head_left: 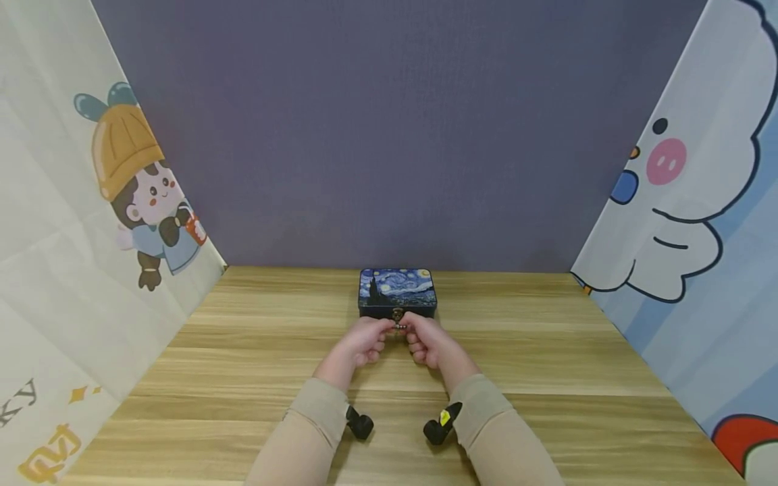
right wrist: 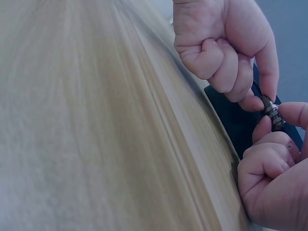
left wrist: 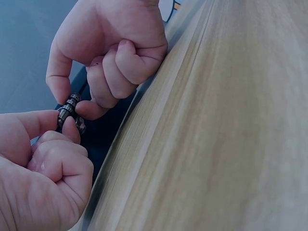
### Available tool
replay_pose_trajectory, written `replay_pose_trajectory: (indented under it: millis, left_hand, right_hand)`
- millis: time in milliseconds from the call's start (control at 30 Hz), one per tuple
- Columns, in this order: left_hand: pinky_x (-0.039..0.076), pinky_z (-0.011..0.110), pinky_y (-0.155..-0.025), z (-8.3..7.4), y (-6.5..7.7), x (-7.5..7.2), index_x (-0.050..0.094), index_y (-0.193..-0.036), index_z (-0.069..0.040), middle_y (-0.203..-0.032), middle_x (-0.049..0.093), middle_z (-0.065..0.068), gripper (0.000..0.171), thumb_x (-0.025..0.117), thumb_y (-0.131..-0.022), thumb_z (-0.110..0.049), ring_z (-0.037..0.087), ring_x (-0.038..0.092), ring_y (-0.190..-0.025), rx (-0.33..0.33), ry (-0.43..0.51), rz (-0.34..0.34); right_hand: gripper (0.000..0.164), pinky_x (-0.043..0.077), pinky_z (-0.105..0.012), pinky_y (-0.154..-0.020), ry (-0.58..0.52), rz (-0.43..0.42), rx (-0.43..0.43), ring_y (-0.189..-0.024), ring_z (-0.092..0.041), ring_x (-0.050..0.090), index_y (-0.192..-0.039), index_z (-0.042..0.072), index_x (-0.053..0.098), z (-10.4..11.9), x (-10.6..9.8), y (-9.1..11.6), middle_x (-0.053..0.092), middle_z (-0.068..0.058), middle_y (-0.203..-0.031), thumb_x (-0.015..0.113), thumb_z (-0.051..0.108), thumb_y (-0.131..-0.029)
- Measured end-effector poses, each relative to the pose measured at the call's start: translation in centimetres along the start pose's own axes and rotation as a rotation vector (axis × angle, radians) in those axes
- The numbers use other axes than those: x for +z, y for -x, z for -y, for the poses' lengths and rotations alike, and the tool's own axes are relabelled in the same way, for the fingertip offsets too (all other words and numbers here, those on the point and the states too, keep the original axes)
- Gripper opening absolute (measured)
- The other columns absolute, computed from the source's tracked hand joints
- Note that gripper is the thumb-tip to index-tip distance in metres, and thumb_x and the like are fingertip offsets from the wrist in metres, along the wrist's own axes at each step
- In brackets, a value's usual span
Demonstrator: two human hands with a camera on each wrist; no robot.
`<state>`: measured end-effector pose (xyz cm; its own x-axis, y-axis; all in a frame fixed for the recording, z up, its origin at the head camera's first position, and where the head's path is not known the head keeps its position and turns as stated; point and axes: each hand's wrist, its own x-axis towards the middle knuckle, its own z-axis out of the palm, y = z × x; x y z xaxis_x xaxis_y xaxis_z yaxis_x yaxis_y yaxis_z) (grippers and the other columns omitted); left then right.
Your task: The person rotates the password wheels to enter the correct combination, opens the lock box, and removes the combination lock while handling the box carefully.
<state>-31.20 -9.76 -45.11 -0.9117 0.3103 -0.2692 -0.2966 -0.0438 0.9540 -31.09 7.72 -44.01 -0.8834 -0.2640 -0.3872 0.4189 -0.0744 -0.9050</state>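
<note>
A small box point(head_left: 398, 290) with a swirling blue night-sky picture on its lid stands closed at the back of the table. At its front, below a brass-coloured clasp point(head_left: 398, 314), is a small metal combination lock point(left wrist: 69, 108) with ridged number dials. My left hand point(head_left: 365, 342) pinches one end of this lock between thumb and forefinger, the other fingers curled in. From the other side my right hand point(head_left: 430, 342) pinches the opposite end the same way. Fingertips partly cover the lock, and the digits are too small to read.
The wood-grain table point(head_left: 243, 378) runs back to a dark grey-purple panel point(head_left: 395, 135). Printed cartoon cloths flank it, one at left point(head_left: 48, 202) and one at right point(head_left: 717, 337). Black wrist cameras point(head_left: 360, 424) sit at both sleeve cuffs.
</note>
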Motion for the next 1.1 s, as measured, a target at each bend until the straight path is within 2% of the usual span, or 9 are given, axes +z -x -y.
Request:
replay_pose_trajectory:
  millis: [233,433,533,767,1100]
  left_hand:
    - [0.023,0.021,-0.04,0.0,0.0,-0.2,0.058,-0.094,0.001,-0.061,0.034,-0.007,0.025,0.058,-0.1,-0.024,0.005,0.024,-0.046,-0.002,0.0,-0.003]
    - [0.023,0.02,-0.04,0.0,-0.1,-0.2,0.059,-0.096,0.002,-0.06,0.034,-0.007,0.026,0.059,-0.099,-0.024,0.005,0.023,-0.046,0.0,0.003,-0.003]
    - [0.023,0.02,-0.04,0.0,-0.1,-0.2,0.059,-0.096,0.002,-0.06,0.035,-0.007,0.027,0.06,-0.099,-0.024,0.005,0.024,-0.045,-0.001,0.008,-0.002]
    - [0.024,0.02,-0.04,-0.1,0.0,-0.1,0.06,-0.102,0.005,-0.061,0.036,-0.007,0.029,0.06,-0.099,-0.024,0.005,0.025,-0.045,0.009,-0.001,0.005]
    - [0.023,0.02,-0.04,0.1,-0.1,-0.2,0.06,-0.102,0.005,-0.061,0.036,-0.007,0.028,0.059,-0.1,-0.024,0.005,0.023,-0.045,0.007,-0.004,0.0]
  right_hand:
    - [0.018,0.017,-0.019,-0.036,-0.014,0.034,0.021,-0.04,-0.003,0.021,-0.075,0.011,0.055,0.0,-0.2,-0.1,0.027,0.01,-0.054,0.06,0.026,-0.082]
    - [0.021,0.017,-0.019,-0.037,0.022,0.045,0.016,-0.041,-0.004,0.022,-0.079,0.008,0.057,0.3,-0.6,0.0,0.029,0.01,-0.055,0.059,0.028,-0.086]
    - [0.022,0.016,-0.02,-0.038,0.051,0.039,0.016,-0.042,-0.004,0.021,-0.078,0.009,0.057,0.6,-0.8,0.1,0.028,0.01,-0.055,0.06,0.029,-0.085]
    - [0.03,0.017,-0.022,-0.039,0.114,0.018,0.003,-0.044,-0.007,0.021,-0.065,0.016,0.044,1.1,-1.0,0.4,0.028,0.008,-0.056,0.064,0.028,-0.083]
    - [0.03,0.016,-0.023,-0.039,0.133,0.004,-0.004,-0.043,-0.008,0.021,-0.061,0.016,0.043,0.8,-0.6,0.1,0.027,0.007,-0.054,0.065,0.022,-0.079]
